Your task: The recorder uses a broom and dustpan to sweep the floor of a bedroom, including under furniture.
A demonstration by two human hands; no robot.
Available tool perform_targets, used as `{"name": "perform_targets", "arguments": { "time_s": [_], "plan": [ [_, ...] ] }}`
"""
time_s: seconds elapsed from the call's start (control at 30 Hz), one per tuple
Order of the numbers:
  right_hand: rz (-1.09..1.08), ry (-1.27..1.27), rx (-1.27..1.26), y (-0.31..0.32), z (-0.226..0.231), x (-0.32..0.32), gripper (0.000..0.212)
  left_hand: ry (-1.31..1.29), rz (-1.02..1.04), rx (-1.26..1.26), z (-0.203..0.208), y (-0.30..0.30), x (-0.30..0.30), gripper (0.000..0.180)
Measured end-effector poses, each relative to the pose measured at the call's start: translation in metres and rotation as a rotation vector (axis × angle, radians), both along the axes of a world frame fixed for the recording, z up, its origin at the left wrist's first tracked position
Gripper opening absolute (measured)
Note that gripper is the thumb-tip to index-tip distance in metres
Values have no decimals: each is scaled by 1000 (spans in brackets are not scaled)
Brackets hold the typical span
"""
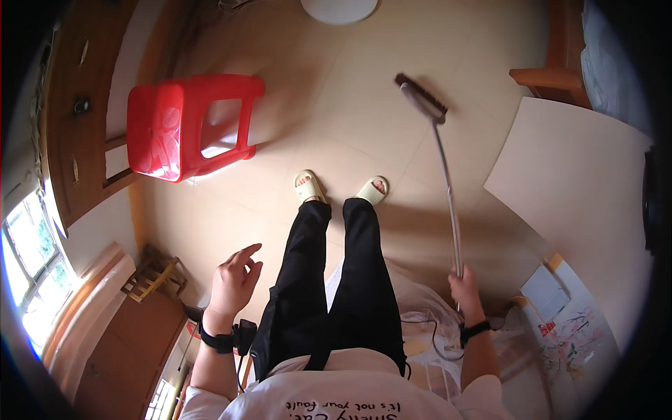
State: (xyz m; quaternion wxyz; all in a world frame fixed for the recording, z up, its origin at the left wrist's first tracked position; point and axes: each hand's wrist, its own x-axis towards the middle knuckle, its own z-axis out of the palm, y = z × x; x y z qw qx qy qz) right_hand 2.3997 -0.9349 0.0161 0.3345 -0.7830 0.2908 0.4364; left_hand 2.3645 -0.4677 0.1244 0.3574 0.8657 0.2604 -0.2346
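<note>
My right hand (464, 288) is closed round the upper end of a long, thin broom handle (450, 203). The handle runs forward and slightly left to the dark-bristled broom head (423, 98), which rests slantwise on the tiled floor (350, 91) ahead of my feet. To the left of my legs, my left hand (236, 278) hangs free and holds nothing. Its index finger is stretched out, while the other fingers are loosely bent. Dark bands are strapped on both wrists.
A red plastic stool (157, 129) stands ahead on the left, near a wooden cabinet (80, 133). A pale panel (560, 161) and wooden furniture (553, 82) line the right side. Behind my legs lies sheer plastic sheeting (420, 301). A small wooden rack (155, 276) sits at the left wall.
</note>
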Motion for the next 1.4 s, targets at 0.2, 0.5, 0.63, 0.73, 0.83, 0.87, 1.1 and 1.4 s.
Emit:
{"name": "perform_targets", "arguments": {
  "time_s": [0.2,0.5,0.63,0.73,0.83,0.87,1.1,1.4],
  "plan": [
    [132,-45,-183,109,-64,128,13,-13,30,-48,4,58,-38,28],
    [724,5,-366,122,-53,28,29,-36,177,-19,10,92,-59,28],
    [609,4,-270,102,18,13,17,-83,251,-35,22,112,-75,28],
    [793,-187,-257,110,41,22,17,-72,280,-8,36,128,-78,28],
    [902,-303,-276,121,33,100,20,-81,382,4,27,93,-71,28],
    [937,-242,-251,132,22,125,26,-86,391,13,22,78,-70,28],
    [1157,-349,-107,389,-63,257,21,65,513,21,18,107,-63,28],
    [1237,-377,-82,610,-137,349,28,155,650,-27,4,120,-12,28]
  ]
}}
